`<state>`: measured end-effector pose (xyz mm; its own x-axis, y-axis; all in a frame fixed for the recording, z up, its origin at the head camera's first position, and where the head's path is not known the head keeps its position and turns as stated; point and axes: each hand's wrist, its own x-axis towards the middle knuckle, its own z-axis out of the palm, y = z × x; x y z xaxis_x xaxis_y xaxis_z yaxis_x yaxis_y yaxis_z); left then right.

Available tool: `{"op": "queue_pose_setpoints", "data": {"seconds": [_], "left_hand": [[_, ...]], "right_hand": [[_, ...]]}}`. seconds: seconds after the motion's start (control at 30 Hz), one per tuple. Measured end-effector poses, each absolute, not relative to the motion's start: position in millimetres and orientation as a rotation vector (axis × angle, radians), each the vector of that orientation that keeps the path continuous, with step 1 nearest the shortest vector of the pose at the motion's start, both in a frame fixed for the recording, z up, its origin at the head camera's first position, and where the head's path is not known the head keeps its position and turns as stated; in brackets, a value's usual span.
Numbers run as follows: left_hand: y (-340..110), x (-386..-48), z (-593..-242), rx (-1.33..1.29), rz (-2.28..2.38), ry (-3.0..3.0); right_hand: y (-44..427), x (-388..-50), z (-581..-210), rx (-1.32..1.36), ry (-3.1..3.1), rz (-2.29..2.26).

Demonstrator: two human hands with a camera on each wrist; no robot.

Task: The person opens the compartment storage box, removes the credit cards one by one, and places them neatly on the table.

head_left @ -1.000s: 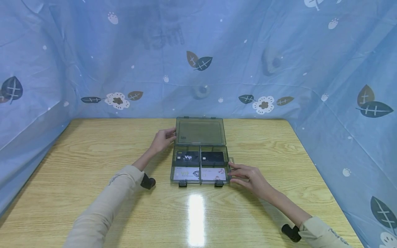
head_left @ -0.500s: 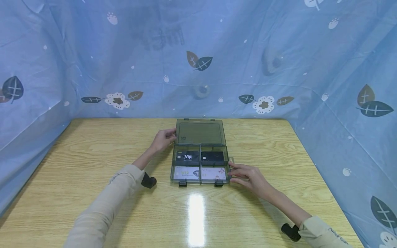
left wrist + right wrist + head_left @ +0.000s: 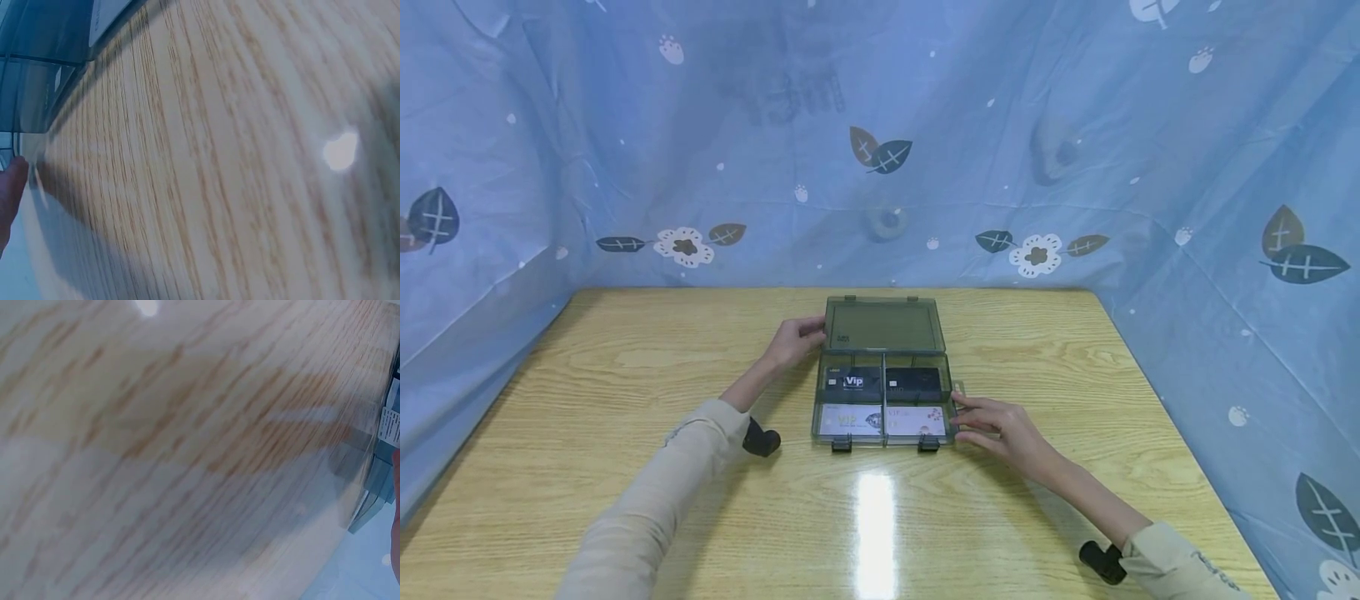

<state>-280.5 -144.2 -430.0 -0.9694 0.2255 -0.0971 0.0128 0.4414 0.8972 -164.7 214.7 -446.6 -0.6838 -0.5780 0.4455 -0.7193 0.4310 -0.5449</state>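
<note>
A see-through grey-green plastic card box [image 3: 883,442] lies on the wooden table, its lid [image 3: 887,323] unfolded towards the back. Inside, a divider separates black cards on both sides, one marked Vip [image 3: 841,382], from white cards in front, one of them with a floral print [image 3: 917,419]. At the lid's left edge, my left hand [image 3: 793,340] holds on with thumb and fingers. My right hand [image 3: 1003,427] touches the right wall of the box with its fingertips. Each wrist view shows just a part of a finger beside the box.
Two black latches [image 3: 842,444] sit on the box's front side. Black wrist mounts [image 3: 762,439] hang under both sleeves, close to the wood-grain tabletop [image 3: 640,358]. A blue patterned curtain [image 3: 760,158] stands behind the table and along its sides.
The lid's far edge has come lower in the head view, changing its tilt. My left hand has shifted slightly with it. The right hand stays put at the box's side.
</note>
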Motion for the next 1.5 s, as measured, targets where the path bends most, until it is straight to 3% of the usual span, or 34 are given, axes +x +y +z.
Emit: {"op": "queue_pose_setpoints", "data": {"seconds": [0.43,0.9,1.5], "left_hand": [[-155.1,-265.9,-426.7,0.222,1.677,2.374],[-175.4,-224.2,-421.0,0.151,1.926,2.127],[-178.6,-179.6,-418.8,0.201,1.886,2.127]], "right_hand": [[215.2,-164.4,-445.7,1.157,-2.488,1.058],[216.1,-164.6,-443.5,1.2,-2.447,1.053],[216.4,-164.0,-443.6,1.195,-2.458,1.057]]}}
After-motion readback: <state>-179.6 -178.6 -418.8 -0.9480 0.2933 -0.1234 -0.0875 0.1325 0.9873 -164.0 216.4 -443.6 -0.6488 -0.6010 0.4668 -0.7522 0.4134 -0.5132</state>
